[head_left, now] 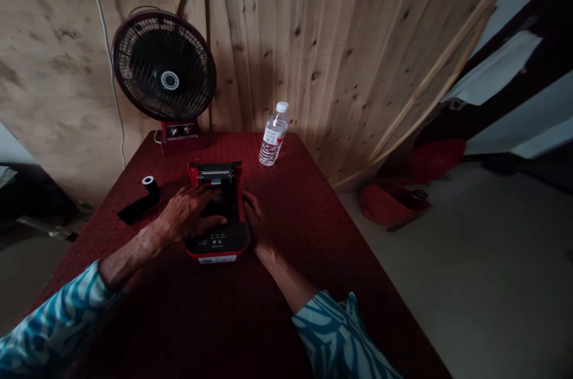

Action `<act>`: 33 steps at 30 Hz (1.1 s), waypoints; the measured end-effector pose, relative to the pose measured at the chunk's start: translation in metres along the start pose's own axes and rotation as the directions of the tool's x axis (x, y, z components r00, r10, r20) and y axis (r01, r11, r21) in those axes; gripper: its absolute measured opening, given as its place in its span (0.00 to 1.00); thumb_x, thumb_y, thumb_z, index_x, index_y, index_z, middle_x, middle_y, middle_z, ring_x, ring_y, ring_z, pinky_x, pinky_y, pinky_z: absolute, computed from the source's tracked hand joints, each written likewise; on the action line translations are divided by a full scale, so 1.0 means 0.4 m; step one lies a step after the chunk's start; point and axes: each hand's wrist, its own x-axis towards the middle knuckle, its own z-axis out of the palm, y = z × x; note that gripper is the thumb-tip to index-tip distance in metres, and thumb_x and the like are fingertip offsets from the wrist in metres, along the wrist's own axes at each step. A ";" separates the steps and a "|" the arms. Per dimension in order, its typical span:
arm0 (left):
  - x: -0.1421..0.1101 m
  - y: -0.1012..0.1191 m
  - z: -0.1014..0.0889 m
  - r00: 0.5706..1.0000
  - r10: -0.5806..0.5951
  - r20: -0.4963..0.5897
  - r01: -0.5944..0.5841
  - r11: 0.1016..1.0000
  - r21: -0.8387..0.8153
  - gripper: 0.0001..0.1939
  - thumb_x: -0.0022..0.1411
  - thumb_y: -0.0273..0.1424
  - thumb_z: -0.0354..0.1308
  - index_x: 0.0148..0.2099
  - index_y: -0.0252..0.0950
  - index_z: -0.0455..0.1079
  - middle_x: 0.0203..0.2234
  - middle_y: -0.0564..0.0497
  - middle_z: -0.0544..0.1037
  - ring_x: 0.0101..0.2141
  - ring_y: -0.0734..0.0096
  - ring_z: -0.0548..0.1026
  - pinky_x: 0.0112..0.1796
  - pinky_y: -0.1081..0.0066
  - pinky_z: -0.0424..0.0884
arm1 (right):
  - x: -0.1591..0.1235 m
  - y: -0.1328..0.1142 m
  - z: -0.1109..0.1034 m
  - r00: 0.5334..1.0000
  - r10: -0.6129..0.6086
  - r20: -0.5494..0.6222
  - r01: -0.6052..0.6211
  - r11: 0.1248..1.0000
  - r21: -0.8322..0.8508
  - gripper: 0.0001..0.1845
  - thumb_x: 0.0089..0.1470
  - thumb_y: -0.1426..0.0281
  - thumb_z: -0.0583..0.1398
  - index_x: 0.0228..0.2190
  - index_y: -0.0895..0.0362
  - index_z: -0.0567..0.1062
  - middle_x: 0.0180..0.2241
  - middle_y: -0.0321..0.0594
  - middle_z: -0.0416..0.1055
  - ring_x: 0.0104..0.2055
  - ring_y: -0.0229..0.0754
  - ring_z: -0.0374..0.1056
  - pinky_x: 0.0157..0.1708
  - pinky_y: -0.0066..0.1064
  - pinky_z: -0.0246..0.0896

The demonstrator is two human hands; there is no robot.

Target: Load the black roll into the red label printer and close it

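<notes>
A small red-and-black printer sits on the table with its lid raised at the back and its inner compartment showing. My left hand reaches over its left edge, thumb and fingers apart above the dark compartment. Whether those fingertips touch anything inside is hard to see. Along the printer's right side lies my right hand, its fingers stretched against the wall. To the left, a black roll with a white core stands on the table, a dark strip trailing from it.
A dark-red table bears everything. Behind the printer stand an electric fan at left and a water bottle at right. A wooden panel leans at the back. Red objects lie on the floor at right.
</notes>
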 end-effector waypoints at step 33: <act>0.057 0.060 -0.058 0.959 -0.177 0.223 0.097 0.939 0.330 0.23 0.67 0.26 0.53 0.63 0.44 0.65 0.48 0.41 0.78 0.47 0.49 0.78 0.42 0.56 0.76 | 0.003 0.000 -0.004 1.000 0.006 0.011 -0.006 1.000 -0.002 0.18 0.53 0.59 0.59 0.44 0.51 0.76 0.48 0.38 0.76 0.53 0.46 0.68 0.56 0.40 0.60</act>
